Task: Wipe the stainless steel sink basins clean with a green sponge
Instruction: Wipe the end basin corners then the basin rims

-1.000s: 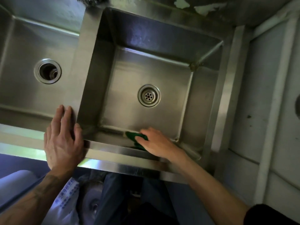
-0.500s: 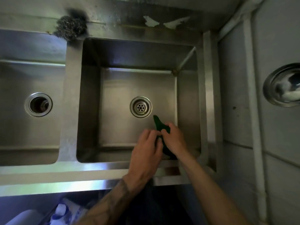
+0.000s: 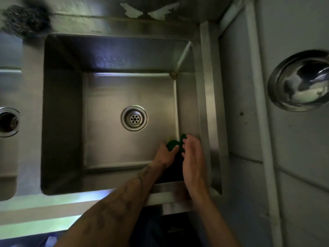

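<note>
- Currently both hands are down in the right basin [image 3: 62, 113], at its front right corner, with the sponge [image 3: 172, 144] between them.
- The sponge sits above the basin floor, close to the right wall and well right of the drain [image 3: 134, 118].
- It looks bunched and blurred. The green that shows runs roughly crosswise, from the left thumb to the right fingertips, so I cannot read a true long axis.
- The left hand [image 3: 164, 155] holds it, with the thumb curled over the near side and the fingers wrapped beneath. How far they wrap is hidden.
- The right hand [image 3: 193, 157] stands edge-on just right of the sponge. Its fingers [image 3: 188, 141] are nearly straight and close together, and the thumb is held apart. The tips touch or nearly touch the green, but they do not plainly grip it.
- The sponge lies ahead of the left palm and left of the right fingertips. By my reading the left hand has control and is better placed to sweep the floor leftward.
- The right wall is nearest, touching or nearly touching the right hand, so it is probably the easiest surface to wipe next.
- The left basin [image 3: 8, 86] shows only at the frame edge, with no hand near it.
- A scourer [image 3: 25, 20] rests on the back ledge, and a bowl [image 3: 299, 81] lies off to the right.
</note>
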Available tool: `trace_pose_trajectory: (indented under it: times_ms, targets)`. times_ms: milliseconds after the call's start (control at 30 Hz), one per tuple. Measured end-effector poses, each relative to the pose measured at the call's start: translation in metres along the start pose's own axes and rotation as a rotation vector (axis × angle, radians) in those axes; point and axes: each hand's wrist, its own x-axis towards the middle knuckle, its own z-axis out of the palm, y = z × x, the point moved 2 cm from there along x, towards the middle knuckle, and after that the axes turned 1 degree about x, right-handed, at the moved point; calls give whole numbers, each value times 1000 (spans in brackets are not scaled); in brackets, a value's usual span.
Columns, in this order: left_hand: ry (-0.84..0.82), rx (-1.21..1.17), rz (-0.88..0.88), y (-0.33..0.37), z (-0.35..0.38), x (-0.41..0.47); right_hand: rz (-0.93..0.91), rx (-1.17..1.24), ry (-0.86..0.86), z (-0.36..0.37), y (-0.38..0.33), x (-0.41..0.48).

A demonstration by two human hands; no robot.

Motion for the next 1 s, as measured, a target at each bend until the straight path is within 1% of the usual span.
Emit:
trace_pose_trajectory:
  times_ms: [67, 133, 167, 200, 300, 367, 433, 500, 567, 633, 700, 767, 833, 900, 933, 1000]
  targets:
    - [59, 59, 8, 5, 15, 10, -199, -100, 91, -24, -16, -5]
    - [144, 106, 10, 15, 24, 12, -400, -231, 220, -49, -32, 0]
    - [173, 120, -3, 20, 27, 11, -482, -323, 280, -60, -33, 9]
    - [189, 141, -8, 24, 30, 10, -526, -410, 319, -68, -33, 22]
    - [167, 152, -8, 28, 39, 7, -496, -580, 320, -76, -21, 61]
    - [112, 125, 1, 28, 40, 0, -492, -617, 285, -77, -18, 78]
    - [80, 105, 47, 31, 37, -11, -518, -645, 274, -77, -20, 89]
    - [83, 87, 85, 34, 39, -24, -555, -707, 279, -72, -23, 95]
    - [135, 150, 105, 37, 45, -28, -580, -767, 269, -67, -22, 98]
    - [186, 183, 52, 43, 51, -23, -583, -792, 263, -64, -20, 100]
    - [215, 133, -61, 49, 53, -17, -586, -803, 273, -63, -20, 101]
    - [209, 62, -100, 53, 52, -22, -592, -804, 280, -63, -22, 99]
    - [176, -15, -16, 57, 49, -43, -599, -805, 283, -63, -22, 99]
    - [181, -55, 110, 59, 47, -70, -600, -801, 280, -62, -22, 99]
    - [193, -57, 144, 59, 46, -78, -594, -800, 278, -62, -22, 100]
    - [212, -50, 104, 61, 48, -70, -590, -803, 277, -62, -21, 100]
